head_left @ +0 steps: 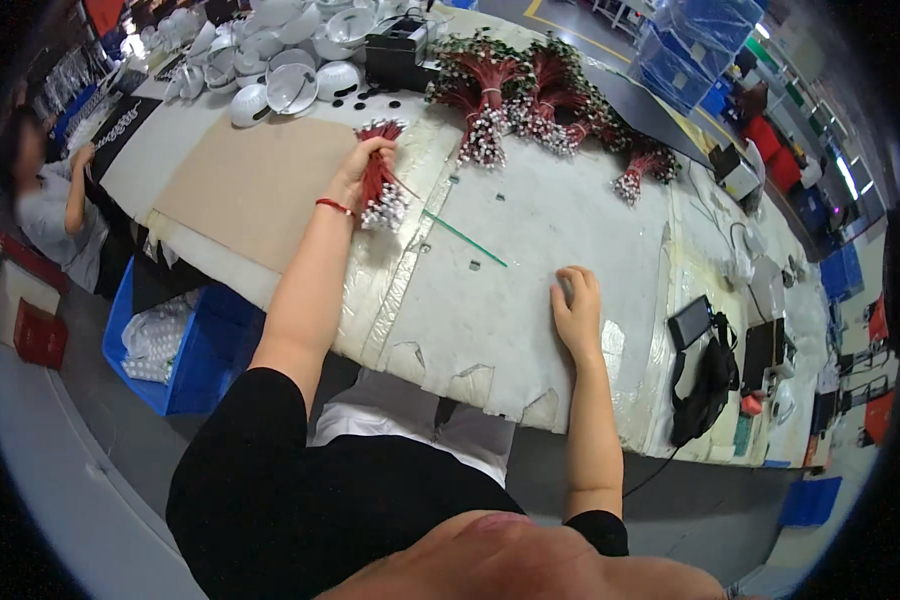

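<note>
My left hand [354,165] is closed around the middle of a bundle of red wires [384,207] with white tips at both ends. It holds the bundle above the worktable, left of the taped seam. My right hand [578,312] rests over the pale tabletop [530,340], fingers loosely bent and thumb apart, with nothing seen in it. Between the two hands lies a thin green strip [467,240], with small metal-looking pieces [475,265] near it. Further back sit several larger tied bundles of red wires [490,85] with white tips and dark green ends.
White bowl-shaped shells [292,88] are piled at the far left, beside a black box-shaped device [400,48]. Brown board [250,185] covers the table's left part. A blue bin [195,350] stands below. At right lie a small screen [690,322] and black bag [705,390]. Another person [65,215] sits far left.
</note>
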Demonstrator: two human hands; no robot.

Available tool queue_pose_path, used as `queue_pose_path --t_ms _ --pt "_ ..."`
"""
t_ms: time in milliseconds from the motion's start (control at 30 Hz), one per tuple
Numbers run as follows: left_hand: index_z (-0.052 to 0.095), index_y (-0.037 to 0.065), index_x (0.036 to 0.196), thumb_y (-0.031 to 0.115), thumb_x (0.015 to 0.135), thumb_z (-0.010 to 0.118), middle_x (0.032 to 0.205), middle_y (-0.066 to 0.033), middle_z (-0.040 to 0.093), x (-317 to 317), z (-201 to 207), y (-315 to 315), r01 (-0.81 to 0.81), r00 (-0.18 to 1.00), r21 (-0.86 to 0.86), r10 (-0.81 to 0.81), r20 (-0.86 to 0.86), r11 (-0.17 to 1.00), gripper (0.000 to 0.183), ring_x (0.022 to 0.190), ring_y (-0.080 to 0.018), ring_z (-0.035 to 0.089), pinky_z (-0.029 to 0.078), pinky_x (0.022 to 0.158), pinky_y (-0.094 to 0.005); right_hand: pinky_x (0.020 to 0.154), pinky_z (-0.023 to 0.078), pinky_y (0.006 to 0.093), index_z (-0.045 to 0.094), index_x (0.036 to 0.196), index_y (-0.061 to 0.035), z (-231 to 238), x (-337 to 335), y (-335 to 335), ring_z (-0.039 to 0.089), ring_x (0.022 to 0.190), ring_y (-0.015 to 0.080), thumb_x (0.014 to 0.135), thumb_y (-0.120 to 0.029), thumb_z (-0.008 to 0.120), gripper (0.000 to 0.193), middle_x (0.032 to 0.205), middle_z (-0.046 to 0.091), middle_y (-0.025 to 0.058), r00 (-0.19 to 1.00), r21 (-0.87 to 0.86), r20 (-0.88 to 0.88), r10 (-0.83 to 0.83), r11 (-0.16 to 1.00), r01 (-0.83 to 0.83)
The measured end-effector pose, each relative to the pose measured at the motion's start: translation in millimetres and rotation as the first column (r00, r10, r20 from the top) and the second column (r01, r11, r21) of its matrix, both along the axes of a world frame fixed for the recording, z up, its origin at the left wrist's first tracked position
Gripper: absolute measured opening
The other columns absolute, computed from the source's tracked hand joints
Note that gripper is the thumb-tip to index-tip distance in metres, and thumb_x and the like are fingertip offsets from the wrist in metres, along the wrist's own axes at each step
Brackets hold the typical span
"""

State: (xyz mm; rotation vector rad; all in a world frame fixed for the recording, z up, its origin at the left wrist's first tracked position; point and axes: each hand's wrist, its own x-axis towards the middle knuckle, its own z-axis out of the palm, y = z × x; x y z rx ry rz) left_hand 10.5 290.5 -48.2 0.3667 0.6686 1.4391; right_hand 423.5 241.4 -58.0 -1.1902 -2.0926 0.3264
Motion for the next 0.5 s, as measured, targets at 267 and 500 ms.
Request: queue_pose_path --t_ms 267,500 --pt "0.051 0.015 0.063 0.017 0.078 0.057 0.054 0.0039 0.05 12.2 5.9 -11.7 -0.177 0.959 0.073 0.189 -0.211 0.981 0.017 0.044 -0.0076 0.048 0.043 0.043 -0.0221 0.085 0.042 0.0402 0.056 0.097 -0.0008 56.3 -158.6 38.1 0.052 0.097 0.0355 0.078 -0.001 0.054 0.019 0.103 0.055 0.018 0.933 0.114 -0.014 0.359 0.928 -0.355" --pt "0.054 0.011 0.064 0.017 0.078 0.056 0.055 -0.0008 0.053 28.8 -8.2 1.6 -0.084 0.996 0.138 0.084 0.005 0.987 0.016 0.046 -0.0119 0.051 0.044 0.044 -0.025 0.095 0.036 0.0401 0.05 0.112 0.0047 3.5 -285.4 171.2 0.044 0.114 0.0371 0.072 0.001 0.056 0.041 0.121 0.046 0.025 0.951 0.143 0.208 0.228 0.955 -0.26"
